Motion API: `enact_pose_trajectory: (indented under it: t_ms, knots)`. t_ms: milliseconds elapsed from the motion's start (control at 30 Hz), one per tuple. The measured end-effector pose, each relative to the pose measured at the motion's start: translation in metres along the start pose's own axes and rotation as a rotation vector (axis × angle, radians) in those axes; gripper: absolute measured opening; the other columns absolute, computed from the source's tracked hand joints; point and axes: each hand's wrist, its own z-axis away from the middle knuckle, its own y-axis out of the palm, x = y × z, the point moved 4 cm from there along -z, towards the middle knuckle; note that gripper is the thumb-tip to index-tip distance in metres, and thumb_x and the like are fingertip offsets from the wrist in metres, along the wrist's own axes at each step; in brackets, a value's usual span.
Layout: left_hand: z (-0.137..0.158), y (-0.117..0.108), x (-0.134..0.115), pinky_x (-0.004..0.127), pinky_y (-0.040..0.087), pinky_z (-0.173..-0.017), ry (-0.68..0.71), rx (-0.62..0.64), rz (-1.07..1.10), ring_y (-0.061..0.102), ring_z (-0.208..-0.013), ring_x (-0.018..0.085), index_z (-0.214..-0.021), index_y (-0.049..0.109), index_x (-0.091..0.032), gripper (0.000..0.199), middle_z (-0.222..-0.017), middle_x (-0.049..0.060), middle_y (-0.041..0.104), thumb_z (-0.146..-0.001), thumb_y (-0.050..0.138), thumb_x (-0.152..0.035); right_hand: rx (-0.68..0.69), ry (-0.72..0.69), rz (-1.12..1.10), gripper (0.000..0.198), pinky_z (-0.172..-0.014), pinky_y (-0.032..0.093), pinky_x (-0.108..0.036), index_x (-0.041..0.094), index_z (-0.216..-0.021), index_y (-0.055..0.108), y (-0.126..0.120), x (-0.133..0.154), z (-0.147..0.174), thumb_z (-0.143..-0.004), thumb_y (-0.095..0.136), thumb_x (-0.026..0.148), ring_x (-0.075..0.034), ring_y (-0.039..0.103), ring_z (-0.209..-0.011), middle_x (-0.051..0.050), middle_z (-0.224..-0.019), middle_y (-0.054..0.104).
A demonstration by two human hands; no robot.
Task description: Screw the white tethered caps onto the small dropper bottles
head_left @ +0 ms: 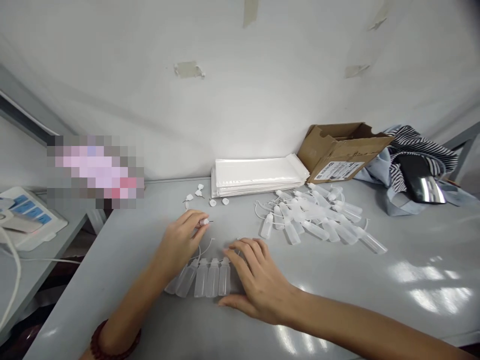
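Between the thumb and fingers of my left hand (183,235) is a small white needle-tip cap (204,222), its thin dark needle pointing right. Below it, several translucent plastic squeeze bottles (213,280) lie side by side in a row, with thin tethers at their necks. My right hand (258,282) is at the row's right end, fingers curved and thumb apart; whether it touches the end bottle (224,280) I cannot tell. A few more white needle-tip caps (200,193) are scattered beyond my left hand. The leftmost bottles are partly hidden by my left arm.
A loose pile of similar bottles (311,215) lies to the right. White padded envelopes (258,172) are stacked against the wall, beside an open cardboard box (345,150). Striped cloth (423,140) and a black glossy object (420,180) sit at far right. A white device (33,215) stands left.
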Motion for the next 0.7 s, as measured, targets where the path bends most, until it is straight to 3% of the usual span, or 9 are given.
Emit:
enact_pose_trajectory:
  t_ms: [200, 467, 600, 700]
  knots:
    - [0.008, 0.002, -0.020, 0.027, 0.052, -0.064, 0.021, -0.002, 0.047, 0.063, -0.068, 0.015, -0.091, 0.058, -0.018, 0.014, -0.082, 0.001, 0.064, -0.087, 0.055, -0.031, 0.068, -0.011, -0.013, 0.052, -0.088, 0.035, -0.052, 0.008, -0.120, 0.053, 0.004, 0.000, -0.001, -0.090, 0.050, 0.050, -0.032, 0.045, -0.103, -0.018, -0.110, 0.055]
    - [0.013, 0.008, -0.034, 0.024, 0.050, -0.064, -0.014, 0.046, 0.110, 0.060, -0.069, 0.014, -0.103, 0.058, -0.021, 0.018, -0.079, -0.001, 0.061, -0.090, 0.051, -0.031, 0.140, -0.004, -0.090, 0.048, -0.090, 0.036, -0.053, 0.007, -0.122, 0.051, 0.004, -0.001, 0.000, -0.091, 0.048, 0.043, -0.032, 0.043, -0.105, -0.019, -0.112, 0.053]
    - [0.018, 0.008, -0.041, 0.017, 0.045, -0.048, -0.064, 0.042, 0.166, 0.061, -0.071, 0.013, -0.109, 0.057, -0.028, 0.021, -0.082, -0.003, 0.062, -0.090, 0.052, -0.034, 0.169, -0.018, -0.081, 0.048, -0.090, 0.036, -0.054, 0.007, -0.125, 0.049, 0.003, -0.002, 0.003, -0.092, 0.046, 0.041, -0.033, 0.042, -0.108, -0.020, -0.114, 0.053]
    - [0.024, 0.010, -0.052, 0.016, 0.049, -0.056, -0.053, 0.030, 0.211, 0.062, -0.075, 0.012, -0.109, 0.057, -0.031, 0.020, -0.087, -0.004, 0.064, -0.089, 0.054, -0.032, 0.157, -0.033, -0.075, 0.045, -0.089, 0.038, -0.053, 0.005, -0.122, 0.052, 0.002, -0.001, 0.004, -0.091, 0.046, 0.038, -0.034, 0.043, -0.107, -0.021, -0.112, 0.054]
